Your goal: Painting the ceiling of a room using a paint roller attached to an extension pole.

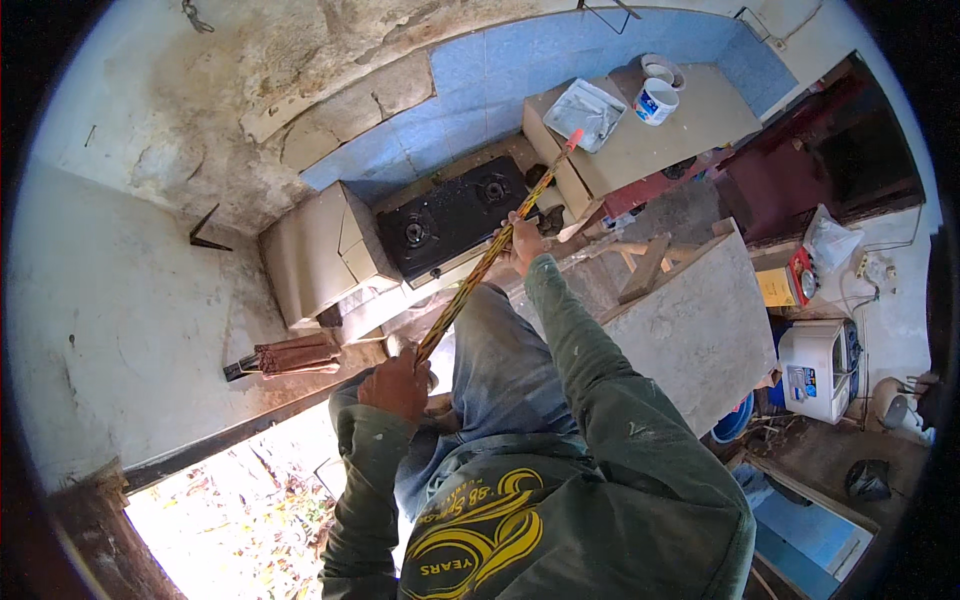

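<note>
Both fists closed round long striped pole: left hand near end, right hand farther up, tip twd paint tray far right.

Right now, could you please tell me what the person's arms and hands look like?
Both arms wear long, dark olive-green sleeves, creased and flecked with pale paint spots. The left hand and right hand are bare, without gloves. The same green top carries a yellow curling print.

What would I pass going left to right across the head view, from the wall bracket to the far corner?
Dark wall bracket → bundle of brown sticks → left hand gripping the long striped pole → right hand → white bucket → white appliance.
</note>
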The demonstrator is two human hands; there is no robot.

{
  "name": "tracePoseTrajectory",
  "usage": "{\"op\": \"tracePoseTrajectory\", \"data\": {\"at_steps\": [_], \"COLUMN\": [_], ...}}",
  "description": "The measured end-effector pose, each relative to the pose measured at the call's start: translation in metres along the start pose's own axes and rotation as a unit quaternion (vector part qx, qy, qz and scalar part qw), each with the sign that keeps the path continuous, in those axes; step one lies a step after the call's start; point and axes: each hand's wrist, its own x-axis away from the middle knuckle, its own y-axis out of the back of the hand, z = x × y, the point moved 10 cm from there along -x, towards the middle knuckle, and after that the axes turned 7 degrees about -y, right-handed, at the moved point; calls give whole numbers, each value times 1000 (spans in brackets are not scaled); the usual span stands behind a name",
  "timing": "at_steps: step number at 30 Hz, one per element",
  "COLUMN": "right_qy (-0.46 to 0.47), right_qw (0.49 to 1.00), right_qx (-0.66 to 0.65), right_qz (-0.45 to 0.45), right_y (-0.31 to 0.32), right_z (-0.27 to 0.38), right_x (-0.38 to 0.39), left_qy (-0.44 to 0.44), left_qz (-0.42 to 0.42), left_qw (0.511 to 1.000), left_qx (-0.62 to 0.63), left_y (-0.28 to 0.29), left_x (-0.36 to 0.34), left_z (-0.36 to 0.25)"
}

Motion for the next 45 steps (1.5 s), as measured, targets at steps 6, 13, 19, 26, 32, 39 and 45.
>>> {"op": "tracePoseTrajectory", "data": {"at_steps": [6,13,19,26,32,39,45], "right_qy": [-15,-13,-12,-122,-68,-37,-98], "right_qw": [999,1000,996,978,983,997,984], "right_qx": [25,21,1,-15,-14,-25,-12], "right_qz": [-36,9,91,167,169,70,149], "right_y": [17,9,-25,-74,-57,-9,-35], "right_z": [4,-1,-30,-86,-56,-27,-83], "right_x": [-12,-1,49,116,88,29,82], "left_qy": [12,26,-15,80,16,-18,46], "left_qz": [-2,21,11,64,2,18,47], "left_qw": [1000,999,1000,995,997,996,998], "left_qx": [15,-13,14,-1,-72,-84,-3], "left_y": [-16,-4,33,79,77,33,41], "left_x": [-13,2,52,118,90,48,111], "left_z": [-7,-10,8,36,4,-14,27]}}
